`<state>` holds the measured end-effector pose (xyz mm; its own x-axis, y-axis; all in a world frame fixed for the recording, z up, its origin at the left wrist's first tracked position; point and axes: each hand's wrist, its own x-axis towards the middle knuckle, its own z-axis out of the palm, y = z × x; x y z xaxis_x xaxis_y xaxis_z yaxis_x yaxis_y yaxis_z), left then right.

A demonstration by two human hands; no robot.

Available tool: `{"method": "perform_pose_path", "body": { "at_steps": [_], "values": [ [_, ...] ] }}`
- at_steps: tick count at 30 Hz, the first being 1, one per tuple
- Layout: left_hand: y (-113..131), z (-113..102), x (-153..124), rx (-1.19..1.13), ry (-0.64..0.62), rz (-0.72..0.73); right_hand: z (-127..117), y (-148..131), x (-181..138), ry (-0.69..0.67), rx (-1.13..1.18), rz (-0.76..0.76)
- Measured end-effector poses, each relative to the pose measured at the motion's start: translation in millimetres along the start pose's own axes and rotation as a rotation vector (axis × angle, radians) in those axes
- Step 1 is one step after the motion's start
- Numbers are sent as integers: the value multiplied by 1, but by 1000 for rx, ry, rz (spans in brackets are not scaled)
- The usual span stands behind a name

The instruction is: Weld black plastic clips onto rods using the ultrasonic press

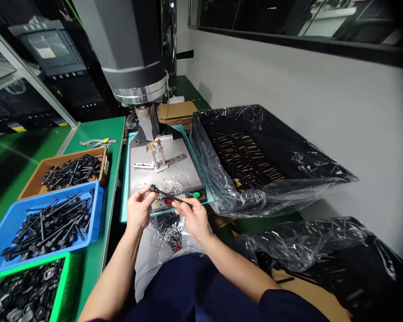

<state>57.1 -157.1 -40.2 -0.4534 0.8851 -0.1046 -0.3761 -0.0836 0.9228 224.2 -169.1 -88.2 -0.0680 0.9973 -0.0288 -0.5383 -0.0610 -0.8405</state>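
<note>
Between my two hands is a thin black ribbed rod with a thicker head (pixel 168 195), tilted down to the right. The fingers of my left hand (pixel 139 208) pinch it near the head. At its thin end, my right hand (pixel 194 216) grips it between thumb and fingers. Just beyond the hands lies the metal base plate (pixel 184 179) of a press machine, with a small upright metal fixture (pixel 158 156) standing on it. Over that fixture hangs the machine's grey head (pixel 127 49). A green button (pixel 196 195) and a red button (pixel 169 202) sit on the plate's front edge.
On the left green table stand an orange bin (pixel 36 172) and a blue bin (pixel 99 210) of black rods, and a green bin (pixel 67 277) of black parts. Pliers (pixel 97 142) lie behind them. At right, a plastic-lined box (pixel 275 129) holds rods; another lined box (pixel 309 250) is below.
</note>
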Motion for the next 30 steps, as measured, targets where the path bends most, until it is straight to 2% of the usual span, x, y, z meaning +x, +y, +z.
{"method": "perform_pose_path", "body": {
  "at_steps": [5,8,11,15,19,25,30],
  "values": [
    [18,50,41,-36,0,35,4,-8,33,-6,-176,-156],
    [19,65,65,-50,-52,11,5,-14,56,28,-195,-227],
    [16,65,90,-12,-81,5,1,-19,76,-3,-264,-215],
    [20,55,130,177,-30,225,-13,-20,86,-45,-261,-140],
    [26,52,162,433,-96,426,-27,-9,72,-60,-244,-36],
    [23,58,188,647,-101,480,-42,5,51,-135,-273,39],
    [22,56,202,767,-156,534,-53,7,42,-113,-297,88]
  ]
}}
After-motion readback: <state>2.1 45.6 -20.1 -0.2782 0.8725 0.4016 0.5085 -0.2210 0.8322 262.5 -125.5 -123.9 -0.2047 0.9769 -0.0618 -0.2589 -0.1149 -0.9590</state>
